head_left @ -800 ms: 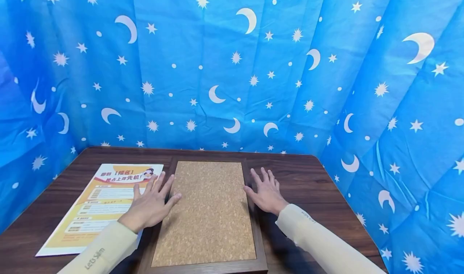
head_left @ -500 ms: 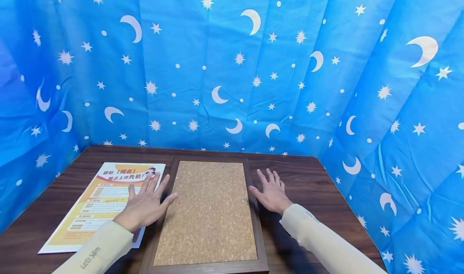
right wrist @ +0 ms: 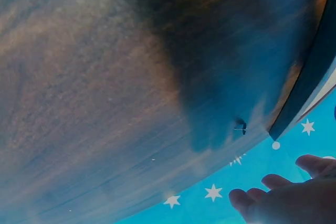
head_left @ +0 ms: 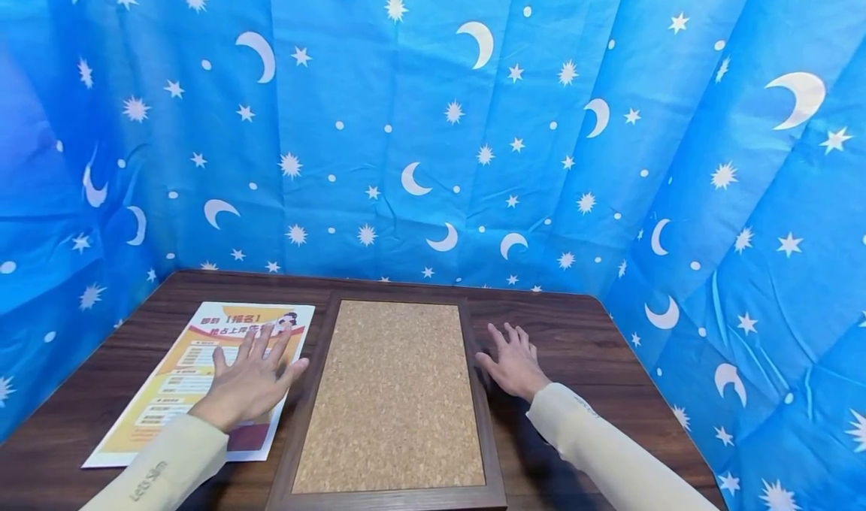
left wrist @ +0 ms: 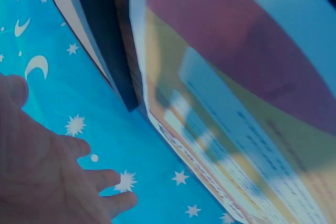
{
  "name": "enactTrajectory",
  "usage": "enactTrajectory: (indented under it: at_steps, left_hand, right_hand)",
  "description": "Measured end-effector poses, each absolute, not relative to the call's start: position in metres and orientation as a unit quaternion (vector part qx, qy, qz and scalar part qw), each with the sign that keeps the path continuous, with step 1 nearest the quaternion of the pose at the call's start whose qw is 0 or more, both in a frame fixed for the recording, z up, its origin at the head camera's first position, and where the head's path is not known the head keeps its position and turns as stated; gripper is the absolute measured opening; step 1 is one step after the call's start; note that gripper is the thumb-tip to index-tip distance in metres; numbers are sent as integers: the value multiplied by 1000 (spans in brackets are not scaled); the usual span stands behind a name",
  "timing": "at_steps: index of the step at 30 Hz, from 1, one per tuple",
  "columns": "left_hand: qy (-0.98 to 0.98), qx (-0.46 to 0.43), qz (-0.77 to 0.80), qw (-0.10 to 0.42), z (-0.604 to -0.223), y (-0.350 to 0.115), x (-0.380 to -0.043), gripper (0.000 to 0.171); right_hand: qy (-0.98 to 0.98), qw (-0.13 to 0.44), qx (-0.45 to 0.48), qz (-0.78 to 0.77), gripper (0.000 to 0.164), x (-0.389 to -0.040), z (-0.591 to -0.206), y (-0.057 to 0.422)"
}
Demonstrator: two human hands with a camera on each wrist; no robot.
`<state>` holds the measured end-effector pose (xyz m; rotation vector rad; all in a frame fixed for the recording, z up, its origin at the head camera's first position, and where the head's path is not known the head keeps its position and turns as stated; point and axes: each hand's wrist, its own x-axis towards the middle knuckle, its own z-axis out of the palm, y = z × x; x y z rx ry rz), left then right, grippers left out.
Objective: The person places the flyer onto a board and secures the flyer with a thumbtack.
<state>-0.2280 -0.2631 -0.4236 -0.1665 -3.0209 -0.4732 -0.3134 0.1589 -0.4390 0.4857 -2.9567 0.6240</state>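
Note:
A cork board [head_left: 392,398] in a dark wooden frame lies flat in the middle of the table. My left hand [head_left: 246,383] is spread palm down over a printed poster [head_left: 186,361] to the board's left. In the left wrist view that poster fills the right side, with the hand's shadow across it and the hand [left wrist: 47,166] held above it. My right hand [head_left: 516,367], fingers spread, hovers just right of the board's frame. Neither hand holds anything.
The table [head_left: 588,361] is dark wood grain. Behind it and on both sides hangs a blue curtain [head_left: 352,83] with white moons and stars. In the right wrist view a tiny dark piece [right wrist: 240,127] lies on the tabletop near the board's side.
My left hand has drawn left, away from the board's frame and further over the poster. My right hand has shifted slightly right, off the board's edge. The head view has turned a little.

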Motion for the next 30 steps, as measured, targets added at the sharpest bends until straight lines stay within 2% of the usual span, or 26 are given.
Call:
enactTrajectory:
  at_steps: [9,18,30]
  left_hand:
    - [-988,-38,-142,44,-428,-282,-224,81]
    - [-990,-14,-137,41,-433,-302,-218,85]
    - [-991,66,-112,19,-439,-333,-216,92]
  right_hand:
    - [-964,64,156,206,59,-320,-446,162]
    - [-967,60,129,212,56,-326,-450,168]
    - [-961,107,149,209,36,-335,-457,174]
